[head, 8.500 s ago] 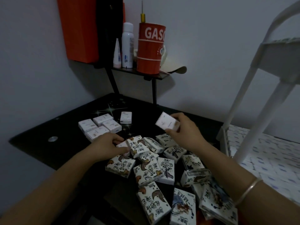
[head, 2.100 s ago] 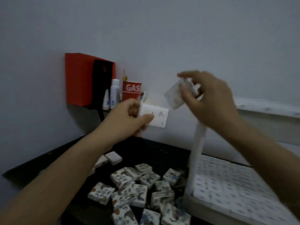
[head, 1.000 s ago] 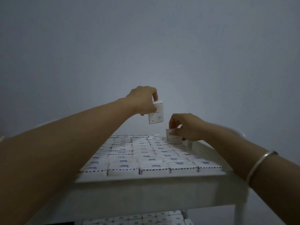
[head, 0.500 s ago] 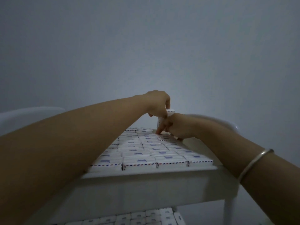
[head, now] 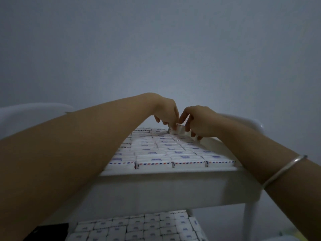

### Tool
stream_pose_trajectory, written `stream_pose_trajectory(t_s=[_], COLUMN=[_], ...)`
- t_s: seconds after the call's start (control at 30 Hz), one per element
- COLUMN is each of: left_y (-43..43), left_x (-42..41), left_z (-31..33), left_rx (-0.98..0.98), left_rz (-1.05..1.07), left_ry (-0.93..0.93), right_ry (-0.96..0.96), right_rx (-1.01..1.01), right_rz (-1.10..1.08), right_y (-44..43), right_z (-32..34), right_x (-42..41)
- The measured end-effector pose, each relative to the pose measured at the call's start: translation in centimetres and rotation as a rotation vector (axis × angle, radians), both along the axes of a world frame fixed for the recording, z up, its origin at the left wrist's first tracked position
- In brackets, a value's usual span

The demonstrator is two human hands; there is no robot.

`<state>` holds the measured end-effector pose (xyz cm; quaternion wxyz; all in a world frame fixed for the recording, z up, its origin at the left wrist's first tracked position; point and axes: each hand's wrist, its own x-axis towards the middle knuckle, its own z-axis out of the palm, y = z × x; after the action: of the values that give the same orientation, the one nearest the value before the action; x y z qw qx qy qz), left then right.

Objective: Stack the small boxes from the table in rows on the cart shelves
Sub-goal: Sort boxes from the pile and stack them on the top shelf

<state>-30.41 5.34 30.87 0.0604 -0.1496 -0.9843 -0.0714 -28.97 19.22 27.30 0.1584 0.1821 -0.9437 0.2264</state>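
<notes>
The white cart's top shelf (head: 173, 186) carries tight rows of small white boxes (head: 166, 152) with red-and-blue dashed edges. At the far end of that layer a small box (head: 178, 130) sits on top of the rows. My left hand (head: 166, 112) and my right hand (head: 198, 120) meet over it, fingertips of both pinching its sides. Whether a second box lies under my right hand cannot be told. A lower shelf (head: 195, 223) holds more rows of the same boxes (head: 139, 226).
A plain grey wall (head: 156, 49) stands right behind the cart. The cart's curved white handles (head: 243, 119) rise at the far right and at the left (head: 34, 108). A white leg (head: 250, 216) drops at the right front corner. A dark table corner (head: 46, 230) shows bottom left.
Both hands came from the table up to the cart's top shelf, each with a box. In the last second my left hand lowered its box beside my right hand's, onto the far end.
</notes>
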Motion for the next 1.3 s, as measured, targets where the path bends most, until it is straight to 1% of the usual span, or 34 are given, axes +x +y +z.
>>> stream_pose_trajectory(t_s=[0.1, 0.27, 0.37, 0.43, 0.47, 0.57, 0.6, 0.7, 0.87, 1.0, 1.07, 1.13, 1.2, 1.3], left_y=[0.1, 0.4, 0.4, 0.2, 0.0, -0.3, -0.3, -0.1, 0.6, 1.0, 1.0, 0.9, 0.6, -0.2], left_x=[0.4, 0.8, 0.6, 0.5, 0.4, 0.3, 0.3, 0.3, 0.7, 1.3, 1.5, 1.8, 2.8, 5.7], left_z=[-0.1, -1.0, -1.2, -1.0, -1.1, -1.6, -1.7, -1.6, -1.5, -1.1, -1.0, -1.1, -0.9, 0.2], left_rx=[-0.047, -0.195, -0.110, -0.055, -0.055, -0.096, -0.104, -0.128, -0.215, -0.283, -0.263, -0.236, -0.197, -0.096], left_rz=[0.021, 0.035, 0.036, 0.044, 0.047, 0.036, 0.036, 0.043, 0.046, 0.066, 0.094, 0.111, 0.137, 0.163], left_ry=[-0.024, 0.088, 0.225, 0.293, 0.276, 0.122, 0.097, 0.104, 0.118, 0.031, 0.017, 0.001, 0.008, 0.116], right_ry=[-0.035, 0.003, 0.093, 0.114, 0.113, 0.108, 0.107, 0.075, -0.072, -0.125, -0.123, -0.082, -0.010, 0.184], right_rx=[-0.041, -0.005, 0.073, 0.112, 0.119, 0.112, 0.113, 0.144, 0.220, 0.265, 0.270, 0.266, 0.221, 0.126], right_rz=[0.002, -0.043, -0.093, -0.108, -0.108, -0.102, -0.102, -0.096, -0.078, -0.067, -0.066, -0.067, -0.062, -0.044], right_y=[0.1, 0.0, 0.1, 0.2, 0.3, 0.3, 0.2, 0.2, 0.3, 0.3, 0.2, 0.2, 0.0, -0.4], right_z=[-0.1, -0.3, -0.2, -0.3, -0.4, -0.4, -0.4, -0.4, -0.7, -0.8, -0.8, -0.7, -0.4, 0.4], right_x=[-0.1, 0.0, 0.2, 0.2, 0.2, 0.2, 0.2, 0.2, 0.1, -0.2, 0.0, 0.3, 1.0, 2.9])
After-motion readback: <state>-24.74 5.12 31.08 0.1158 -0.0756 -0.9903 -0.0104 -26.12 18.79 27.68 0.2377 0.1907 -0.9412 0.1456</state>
